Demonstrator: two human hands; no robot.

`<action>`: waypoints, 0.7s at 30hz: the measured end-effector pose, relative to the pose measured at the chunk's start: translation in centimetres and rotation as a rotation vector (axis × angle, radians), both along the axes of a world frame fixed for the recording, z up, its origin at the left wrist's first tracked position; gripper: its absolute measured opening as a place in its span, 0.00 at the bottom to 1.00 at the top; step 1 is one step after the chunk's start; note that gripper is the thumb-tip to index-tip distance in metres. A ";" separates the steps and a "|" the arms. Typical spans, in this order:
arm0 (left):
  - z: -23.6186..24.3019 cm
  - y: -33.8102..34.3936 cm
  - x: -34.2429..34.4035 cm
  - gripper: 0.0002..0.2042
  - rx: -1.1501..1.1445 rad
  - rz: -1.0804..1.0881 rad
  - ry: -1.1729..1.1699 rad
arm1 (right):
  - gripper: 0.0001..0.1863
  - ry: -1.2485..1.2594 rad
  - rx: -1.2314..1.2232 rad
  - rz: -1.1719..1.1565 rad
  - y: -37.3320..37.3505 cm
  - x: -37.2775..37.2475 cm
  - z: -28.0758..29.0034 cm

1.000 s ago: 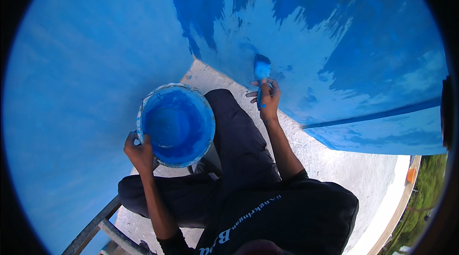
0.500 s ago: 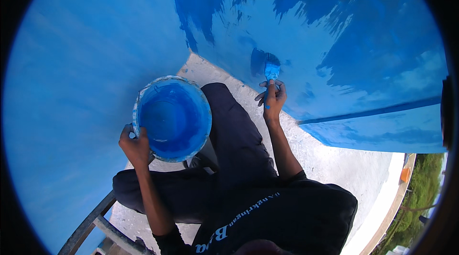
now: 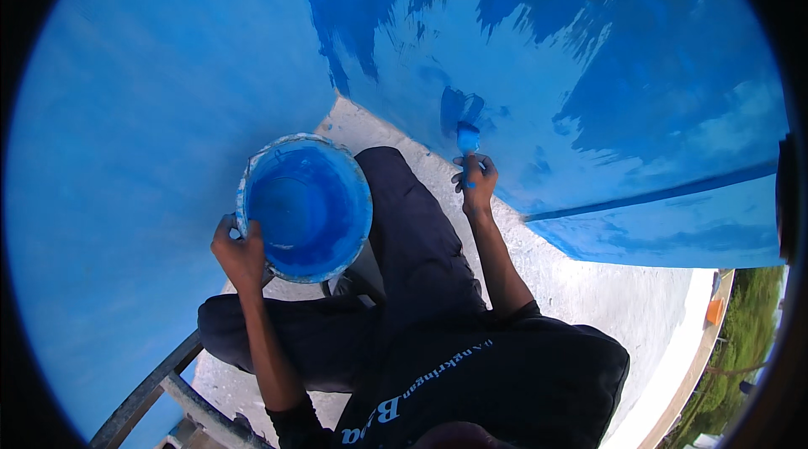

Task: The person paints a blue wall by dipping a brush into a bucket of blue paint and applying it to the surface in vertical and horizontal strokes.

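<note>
My left hand (image 3: 240, 257) grips the rim of a round bucket (image 3: 305, 205) with blue paint inside and dried paint smears round its edge. The bucket sits tilted toward me beside my bent knee. In my right hand (image 3: 478, 184) is a paintbrush (image 3: 468, 139), its ferrule and bristles coated in blue. The brush head is at the lower part of the right-hand wall (image 3: 513, 87), just below a small dark blue patch of paint (image 3: 460, 104). My fingers hide most of the brush's handle.
Broad dark blue strokes cover the upper wall over lighter blue. A light blue wall (image 3: 143, 138) rises on my left. A pale ledge (image 3: 581, 289) runs beneath me. Wooden rails (image 3: 156, 386) stand at lower left; an orange object (image 3: 714, 311) and greenery show beyond the right edge.
My right hand has drawn the brush down and slightly left along the wall, and the dark patch now shows streaks. My left hand and the bucket have barely moved.
</note>
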State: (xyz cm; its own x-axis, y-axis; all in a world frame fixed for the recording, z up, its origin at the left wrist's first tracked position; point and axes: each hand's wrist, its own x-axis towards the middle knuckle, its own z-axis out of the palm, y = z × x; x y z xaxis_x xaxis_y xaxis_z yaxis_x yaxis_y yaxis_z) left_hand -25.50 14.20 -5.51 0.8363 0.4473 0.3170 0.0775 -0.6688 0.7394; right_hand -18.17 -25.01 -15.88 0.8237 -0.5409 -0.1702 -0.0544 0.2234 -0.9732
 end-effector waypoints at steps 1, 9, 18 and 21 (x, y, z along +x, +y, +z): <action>-0.1 0.0 0.1 0.05 0.007 -0.004 -0.001 | 0.16 -0.092 -0.032 0.018 1.0 0.0 2.6; -0.2 0.1 0.1 0.05 0.015 -0.007 -0.005 | 0.16 -0.110 -0.086 0.052 0.6 1.5 0.0; -0.3 0.1 0.1 0.06 -0.007 0.004 0.014 | 0.17 -0.146 -0.081 0.088 2.9 3.2 2.9; 0.3 -0.1 -0.1 0.06 -0.031 0.021 0.056 | 0.17 -0.305 -0.119 0.045 3.6 3.1 6.3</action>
State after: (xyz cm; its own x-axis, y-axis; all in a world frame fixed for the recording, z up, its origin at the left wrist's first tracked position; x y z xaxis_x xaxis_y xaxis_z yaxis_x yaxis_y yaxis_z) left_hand -25.57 14.11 -5.24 0.8429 0.4736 0.2555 0.1327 -0.6431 0.7542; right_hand -15.04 -21.38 -9.56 0.8505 -0.5041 0.1502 0.2362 0.1109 -0.9653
